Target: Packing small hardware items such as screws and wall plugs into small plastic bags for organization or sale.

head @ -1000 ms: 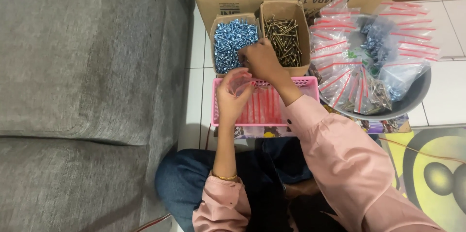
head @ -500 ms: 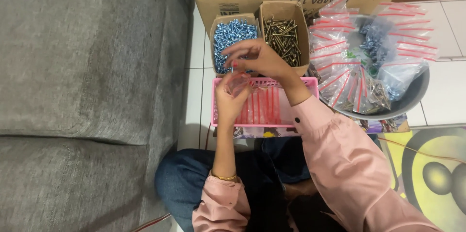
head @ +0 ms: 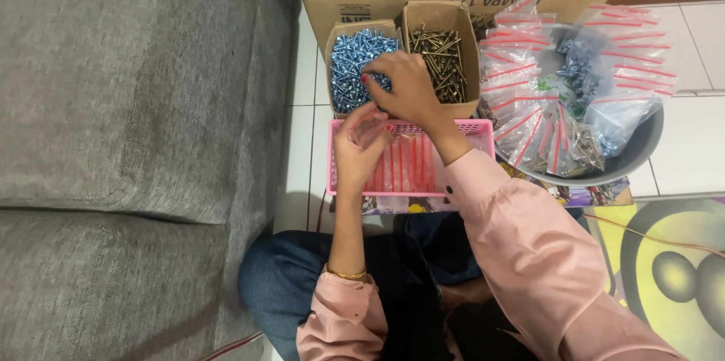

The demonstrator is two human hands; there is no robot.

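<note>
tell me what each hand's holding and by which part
Left hand pinches a small clear bag near its top edge. Right hand reaches into the silver screws; any grip is hidden.

2 pink long sleeves point(head: 529, 255), small dark button at the right cuff point(head: 448, 189). Gold bangle point(head: 346, 274) on left wrist. Blue jeans point(head: 283, 285). Red nail polish point(head: 365, 78) (right hand, at least).
</note>
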